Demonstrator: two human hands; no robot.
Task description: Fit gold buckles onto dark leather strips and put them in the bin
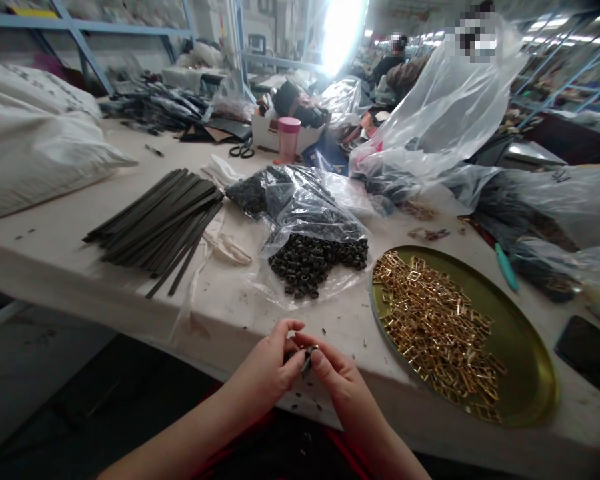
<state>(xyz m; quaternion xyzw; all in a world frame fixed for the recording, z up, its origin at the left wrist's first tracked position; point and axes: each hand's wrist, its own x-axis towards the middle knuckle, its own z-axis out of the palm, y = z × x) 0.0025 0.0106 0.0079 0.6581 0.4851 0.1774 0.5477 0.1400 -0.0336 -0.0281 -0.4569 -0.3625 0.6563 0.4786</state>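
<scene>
My left hand [275, 363] and my right hand [340, 377] meet at the front edge of the table. Pinched between their fingertips is a small dark strap piece [307, 363]; its exact shape is partly hidden, and a bright glint shows beside it. Just beyond my hands, small dark strap loops [305, 263] spill from a clear plastic bag [310, 207]. To the right, a round gold-coloured tray [533, 380] bears a heap of gold rectangular buckles [435, 327]. Long dark strips [155, 223] lie in a bundle on the left.
A white sack [40, 140] stands at the far left. Behind the loops are a pink-lidded jar [289, 140] and black-handled scissors [242, 149]. A teal-handled tool [506, 268] and a dark phone-like slab [590, 350] lie right of the tray. People are in the background.
</scene>
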